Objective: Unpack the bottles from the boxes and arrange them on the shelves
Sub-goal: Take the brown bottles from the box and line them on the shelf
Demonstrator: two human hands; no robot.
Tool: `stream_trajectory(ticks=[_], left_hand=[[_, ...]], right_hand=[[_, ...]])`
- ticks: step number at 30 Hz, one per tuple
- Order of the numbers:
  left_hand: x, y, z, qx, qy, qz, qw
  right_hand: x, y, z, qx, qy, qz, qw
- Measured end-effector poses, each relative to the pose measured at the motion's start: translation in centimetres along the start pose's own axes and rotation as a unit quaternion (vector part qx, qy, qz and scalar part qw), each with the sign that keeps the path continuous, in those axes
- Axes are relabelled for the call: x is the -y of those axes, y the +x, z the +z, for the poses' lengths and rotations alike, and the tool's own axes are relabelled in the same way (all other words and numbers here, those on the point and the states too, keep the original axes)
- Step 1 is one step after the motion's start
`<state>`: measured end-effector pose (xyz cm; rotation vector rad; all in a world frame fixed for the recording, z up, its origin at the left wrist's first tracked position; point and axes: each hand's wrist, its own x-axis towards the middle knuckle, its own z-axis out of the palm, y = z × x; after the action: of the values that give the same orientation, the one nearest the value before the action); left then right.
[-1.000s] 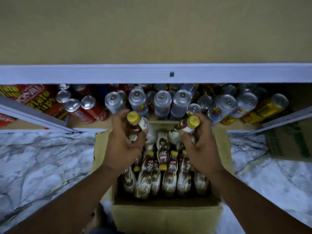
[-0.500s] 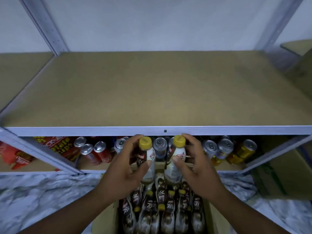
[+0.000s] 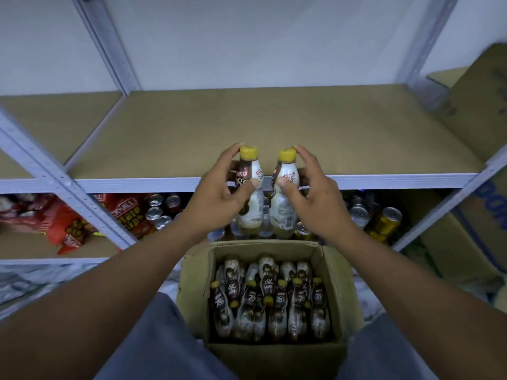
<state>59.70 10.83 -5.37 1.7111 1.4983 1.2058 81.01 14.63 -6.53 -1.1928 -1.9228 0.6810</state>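
Two hands (image 3: 216, 198), two yellow-capped bottles (image 3: 248, 167) held, one open box (image 3: 192, 283).

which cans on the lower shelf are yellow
The yellow cans at the far right of the lower shelf, past the right hand; the other cans look silver.

Glossy plastic bottles (image 3: 267, 198), matt cardboard box (image 3: 277, 355), painted metal shelf frame (image 3: 137, 185), matt fibreboard shelf board (image 3: 219, 124)

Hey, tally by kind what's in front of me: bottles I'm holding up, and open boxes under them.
Held bottles: 2, left bottle in left hand, right bottle in right hand
Open cardboard box: 1
Total: 3
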Motion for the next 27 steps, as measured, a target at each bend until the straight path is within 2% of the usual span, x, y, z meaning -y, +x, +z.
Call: stream_trajectory(ticks=[12, 19, 27], left_hand=[[-5.1, 0.8, -5.6, -0.040, -0.009, 0.034, 0.999], [-4.4, 3.4, -9.7, -0.067, -0.022, 0.043, 0.997], [-1.0, 7.5, -11.0, -0.104, -0.030, 0.020, 0.994]], right_hand=[[6.5, 1.4, -3.6, -0.020, -0.034, -0.013, 0.999], [9.3, 4.5, -2.8, -0.036, -0.007, 0.001, 0.999], [8.7, 11.2, 1.4, -0.023, 0.024, -0.012, 0.999]])
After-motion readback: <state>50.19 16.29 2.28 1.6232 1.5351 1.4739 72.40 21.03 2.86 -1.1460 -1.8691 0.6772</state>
